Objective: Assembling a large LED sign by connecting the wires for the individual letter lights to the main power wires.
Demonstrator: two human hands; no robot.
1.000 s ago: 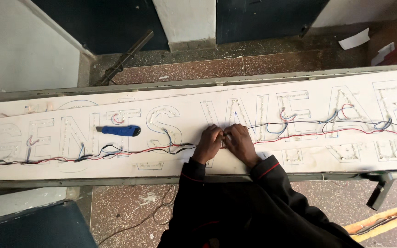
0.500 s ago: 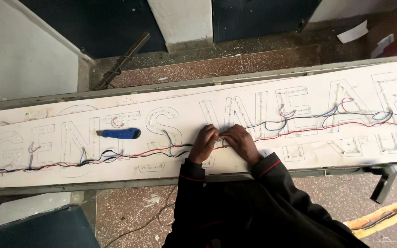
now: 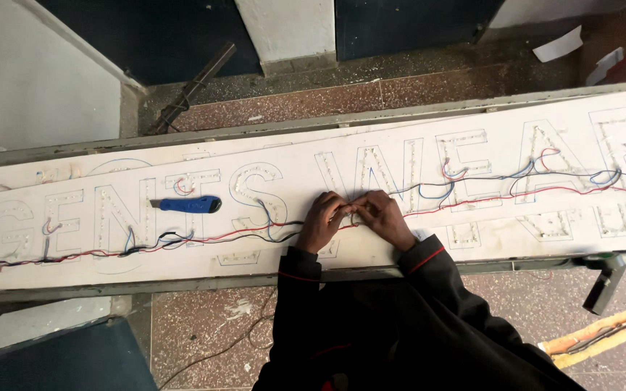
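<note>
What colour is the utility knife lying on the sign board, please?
Blue, with a black end; the utility knife shows in the head view.

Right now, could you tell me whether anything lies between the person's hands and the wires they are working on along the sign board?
Nothing visible does. The left hand and right hand already pinch the wires on the white sign board. The blue utility knife lies apart, further left.

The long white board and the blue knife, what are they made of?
The white board looks like matte plastic or foam sheet: flat, dull, scuffed; I can't be sure. The blue knife seems to have a smooth plastic handle, with a short metal-looking tip at its left end.
</note>
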